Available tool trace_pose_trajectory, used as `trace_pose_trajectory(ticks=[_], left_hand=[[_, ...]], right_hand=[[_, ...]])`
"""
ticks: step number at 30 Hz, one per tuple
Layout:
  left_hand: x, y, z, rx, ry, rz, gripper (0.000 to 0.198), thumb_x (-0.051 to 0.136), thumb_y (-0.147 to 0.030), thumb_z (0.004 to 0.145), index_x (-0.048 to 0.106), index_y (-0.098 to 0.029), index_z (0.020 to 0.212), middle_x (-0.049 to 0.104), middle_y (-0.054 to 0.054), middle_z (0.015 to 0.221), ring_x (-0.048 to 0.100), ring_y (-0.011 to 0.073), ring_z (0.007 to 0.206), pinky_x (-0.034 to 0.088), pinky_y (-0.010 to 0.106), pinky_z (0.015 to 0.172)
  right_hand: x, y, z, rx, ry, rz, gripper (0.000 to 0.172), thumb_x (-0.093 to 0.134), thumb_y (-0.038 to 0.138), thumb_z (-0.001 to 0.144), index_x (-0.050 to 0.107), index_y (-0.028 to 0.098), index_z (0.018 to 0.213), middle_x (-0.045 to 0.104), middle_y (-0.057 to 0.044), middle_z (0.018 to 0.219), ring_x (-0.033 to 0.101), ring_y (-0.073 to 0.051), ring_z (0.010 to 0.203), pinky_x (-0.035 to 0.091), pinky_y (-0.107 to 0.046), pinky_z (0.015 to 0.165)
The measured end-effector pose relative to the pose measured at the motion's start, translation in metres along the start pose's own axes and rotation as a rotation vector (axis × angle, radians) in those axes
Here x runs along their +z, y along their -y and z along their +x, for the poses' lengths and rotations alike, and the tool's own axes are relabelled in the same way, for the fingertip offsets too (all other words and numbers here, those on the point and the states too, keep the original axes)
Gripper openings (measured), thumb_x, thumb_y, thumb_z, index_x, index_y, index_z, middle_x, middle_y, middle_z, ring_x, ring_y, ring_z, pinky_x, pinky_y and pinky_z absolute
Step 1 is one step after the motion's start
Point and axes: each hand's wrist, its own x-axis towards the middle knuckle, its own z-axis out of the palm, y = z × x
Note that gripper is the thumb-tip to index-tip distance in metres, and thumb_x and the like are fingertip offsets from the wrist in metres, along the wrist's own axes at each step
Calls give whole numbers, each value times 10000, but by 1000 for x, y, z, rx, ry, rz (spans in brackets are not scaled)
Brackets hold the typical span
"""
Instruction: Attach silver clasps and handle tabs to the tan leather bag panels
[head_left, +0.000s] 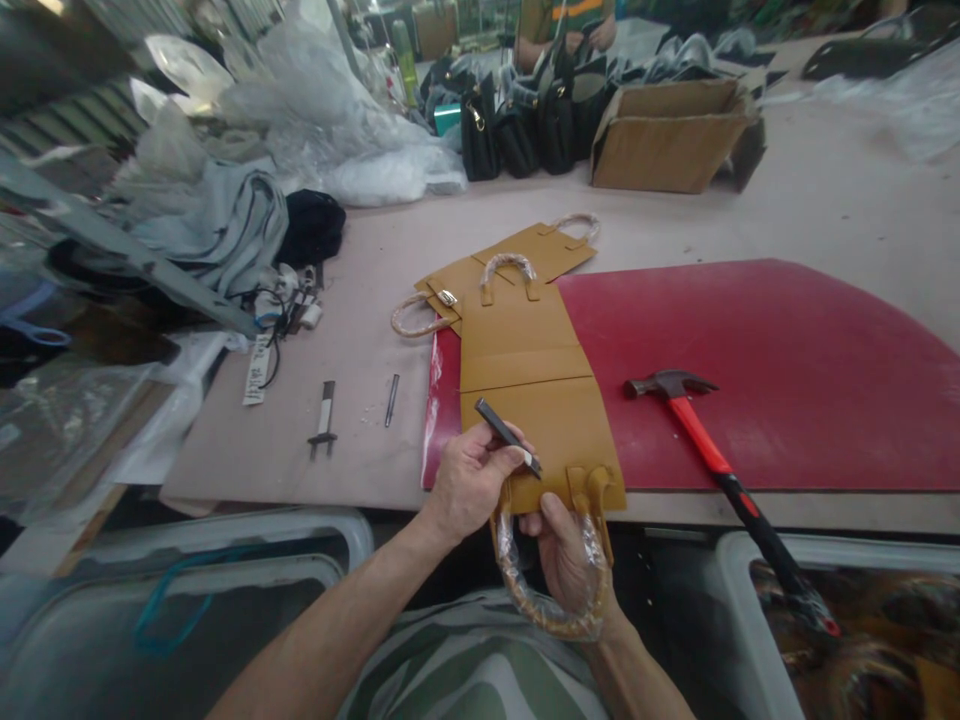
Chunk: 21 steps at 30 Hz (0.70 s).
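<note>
Tabletop: A pale work surface (825, 215) stretched across the workshop.
Red board: A broad crimson sheet (757, 330) lay on it, reaching the near edge.
Plastic tub: A pale-rimmed container (737, 570) stood below the edge at right, filled with brownish items.
Cardboard box: An open carton (660, 145) sat at the far side, beside black handbags (484, 130).
Mustard bag panel: The leather-like piece (525, 345) lay flat, partly on the red board, its near edge at the tabletop's front; similar mustard pieces (540, 245) lay behind it.
Claw hammer: The red-and-black tool (700, 436) rested on the board, its grip jutting over the tub.
Left hand: Closed around a dark metal bar (495, 418), the hand (472, 478) angled it down to the panel between two handle tabs; contact could not be told.
Right hand: Thumb above, the hand (562, 545) gripped the panel's near edge inside the plastic-wrapped handle (536, 605).
Two-pronged punch: The metal tool (325, 415) lay at left.
Thin metal rod: The slim piece (391, 400) lay between punch and board.
</note>
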Motion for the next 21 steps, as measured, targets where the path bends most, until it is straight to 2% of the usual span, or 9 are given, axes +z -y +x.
trace_pose_trajectory(ticks=[14, 21], left_hand=[[-3, 2, 0, 60, 3, 155, 152, 689, -292, 850, 673, -155, 913, 751, 61, 862, 719, 173, 791, 598, 267, 757], [-4, 7, -3, 221, 28, 369, 82, 602, -195, 898, 678, -177, 921, 737, 53, 885, 712, 174, 807, 579, 260, 748]], right_hand=[[2, -3, 6, -18, -16, -73, 330, 714, 511, 827, 620, 265, 626, 524, 16, 577, 499, -167, 592, 501, -360, 715], [0, -4, 5, -24, -19, -156, 404, 691, 537, 847, 605, 240, 588, 549, 4, 579, 538, -165, 617, 493, -339, 720]])
